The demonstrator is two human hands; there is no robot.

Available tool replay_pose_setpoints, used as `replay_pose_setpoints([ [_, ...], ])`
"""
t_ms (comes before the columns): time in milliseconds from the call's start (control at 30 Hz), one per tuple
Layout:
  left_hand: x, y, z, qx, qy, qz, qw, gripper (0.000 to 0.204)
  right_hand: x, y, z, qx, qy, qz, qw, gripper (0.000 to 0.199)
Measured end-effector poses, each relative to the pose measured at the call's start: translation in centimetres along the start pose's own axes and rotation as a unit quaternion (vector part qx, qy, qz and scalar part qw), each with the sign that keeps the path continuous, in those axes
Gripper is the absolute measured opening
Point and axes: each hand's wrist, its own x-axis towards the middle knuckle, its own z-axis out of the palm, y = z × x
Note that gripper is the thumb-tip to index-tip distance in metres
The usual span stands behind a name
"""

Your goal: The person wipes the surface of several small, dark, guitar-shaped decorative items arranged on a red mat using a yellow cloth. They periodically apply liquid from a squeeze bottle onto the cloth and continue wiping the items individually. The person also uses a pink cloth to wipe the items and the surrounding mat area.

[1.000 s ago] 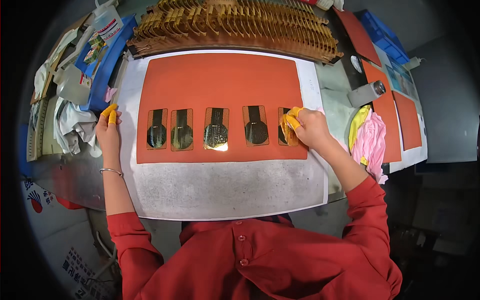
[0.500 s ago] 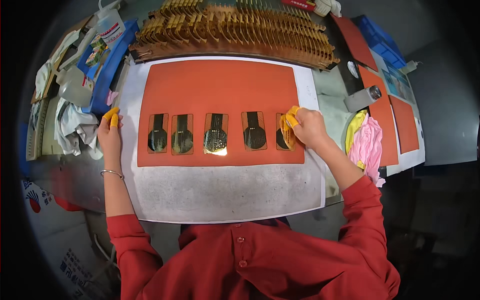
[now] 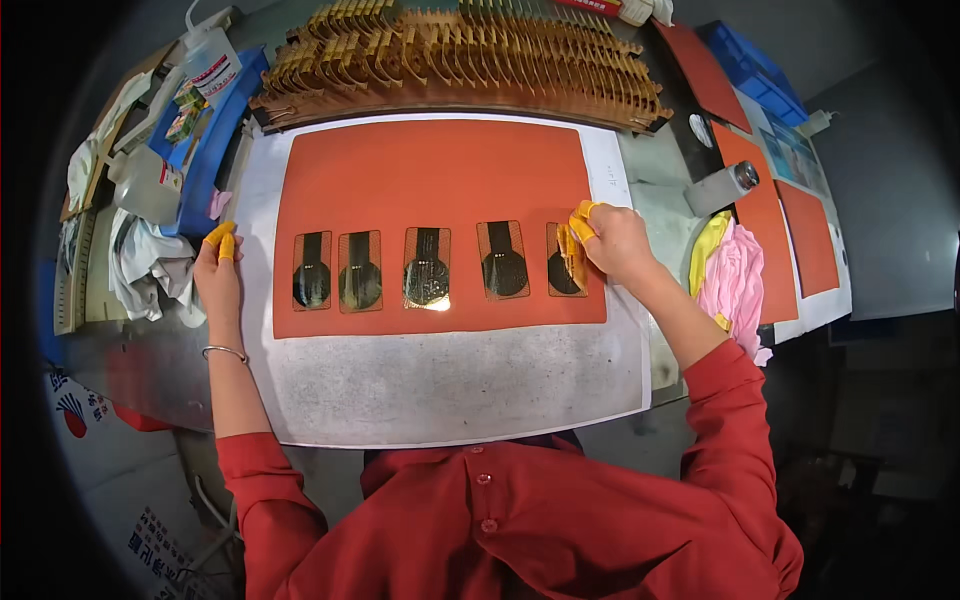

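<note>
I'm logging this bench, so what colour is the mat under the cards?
Orange-red mat, shown best in the head view.

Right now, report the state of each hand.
Left hand: nothing visibly held; open or closed, cannot be told.
Right hand: closed, holding a gold card.

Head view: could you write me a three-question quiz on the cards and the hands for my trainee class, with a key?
1. Counting the partly covered one, how many dark cards lie in a row on the orange mat?
2. True or false: the left hand is beyond the mat's left edge.
3. Which card is nearest the right hand?
A) the leftmost card
B) the middle card
C) the rightmost card

Key: 1. five; 2. true; 3. C
</note>
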Motion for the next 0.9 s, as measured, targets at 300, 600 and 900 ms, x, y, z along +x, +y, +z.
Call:
replay_pose_setpoints([
  [300,-0.1,-0.4,-0.3,-0.001,-0.007,-0.004,1.000,0.024,-0.8,-1.2,-0.6,0.013,-0.022,0.011,1.000,0.010],
  [600,0.0,0.0,-0.2,-0.012,-0.006,-0.015,1.000,0.024,-0.4,-1.7,-1.0,0.033,-0.024,0.013,0.999,0.012],
  [900,0.4,-0.3,-0.4,0.035,-0.013,0.004,0.999,0.022,-2.5,-0.9,-0.5,-0.009,-0.002,-0.030,1.000,0.011],
])
